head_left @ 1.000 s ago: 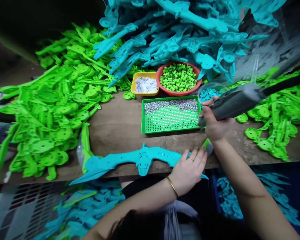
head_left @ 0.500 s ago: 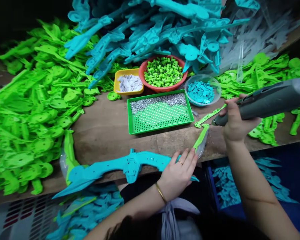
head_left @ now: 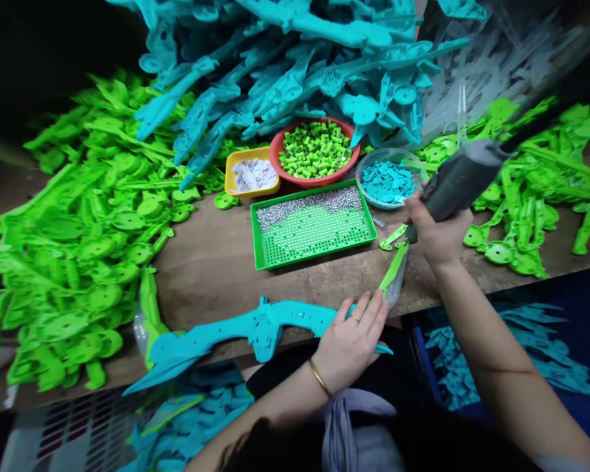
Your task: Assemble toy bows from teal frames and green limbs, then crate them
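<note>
A blue bow-shaped plastic piece (head_left: 216, 329) lies along the table's front edge, with a green limb (head_left: 394, 270) and a clear fin at its right end. My left hand (head_left: 351, 334) lies over that end, closed around it, with its fingers stretched along the base of the green limb. My right hand (head_left: 440, 233) is wrapped round a grey electric screwdriver (head_left: 465, 177). Its tip points down at the far end of the green limb; the exact contact is hidden. Another green strip (head_left: 392, 238) lies beside the tip, partly behind my right hand.
A green perforated tray (head_left: 314, 233) of small screws stands mid-table. Behind it are a yellow tray (head_left: 253, 191) of white pieces, a red bowl (head_left: 314, 183) of green caps and a clear bowl (head_left: 387, 203) of blue chips. Green parts (head_left: 93, 249) and blue parts (head_left: 285, 85) form high piles.
My right hand has moved left and tilted the screwdriver steeper, bringing its tip to the end of the green limb. My left hand stays on the bow-shaped piece. The view has shifted slightly.
</note>
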A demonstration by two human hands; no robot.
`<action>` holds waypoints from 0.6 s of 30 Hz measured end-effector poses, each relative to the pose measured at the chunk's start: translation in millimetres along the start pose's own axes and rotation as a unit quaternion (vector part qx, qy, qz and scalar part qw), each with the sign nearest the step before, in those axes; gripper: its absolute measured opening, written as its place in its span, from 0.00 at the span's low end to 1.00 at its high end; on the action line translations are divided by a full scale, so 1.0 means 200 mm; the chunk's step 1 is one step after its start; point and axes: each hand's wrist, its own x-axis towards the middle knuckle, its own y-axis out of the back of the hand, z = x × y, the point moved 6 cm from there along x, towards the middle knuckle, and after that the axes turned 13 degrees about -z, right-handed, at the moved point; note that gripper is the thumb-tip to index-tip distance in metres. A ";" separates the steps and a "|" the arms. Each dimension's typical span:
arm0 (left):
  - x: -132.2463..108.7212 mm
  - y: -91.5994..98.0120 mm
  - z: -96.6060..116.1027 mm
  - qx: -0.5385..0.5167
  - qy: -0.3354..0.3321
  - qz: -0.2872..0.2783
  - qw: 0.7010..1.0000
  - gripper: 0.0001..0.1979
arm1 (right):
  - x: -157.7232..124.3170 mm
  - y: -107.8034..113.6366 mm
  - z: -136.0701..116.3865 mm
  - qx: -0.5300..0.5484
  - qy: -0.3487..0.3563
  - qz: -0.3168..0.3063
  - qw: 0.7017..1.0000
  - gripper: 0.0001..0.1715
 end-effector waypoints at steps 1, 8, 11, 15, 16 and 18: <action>0.00 0.00 0.00 0.004 0.001 -0.006 1.000 0.36 | 0.02 -0.01 -0.03 0.007 0.005 0.008 1.000 0.19; -0.14 0.05 -0.02 0.005 0.005 0.062 0.998 0.34 | 0.13 -0.07 -0.10 0.071 0.053 -0.050 0.995 0.26; -0.26 0.00 -0.11 -0.028 0.060 0.108 0.992 0.28 | 0.06 0.06 0.04 0.024 0.035 -0.074 0.996 0.24; -0.32 -0.06 -0.17 -0.032 0.035 0.140 0.989 0.25 | -0.07 0.17 0.22 -0.289 0.040 -0.203 0.935 0.11; -0.32 -0.06 -0.16 -0.028 0.021 0.148 0.988 0.24 | -0.10 0.17 0.24 -0.338 0.049 -0.236 0.910 0.13; -0.34 -0.05 -0.15 -0.021 -0.008 0.164 0.986 0.22 | -0.12 0.16 0.24 -0.377 0.065 -0.268 0.884 0.15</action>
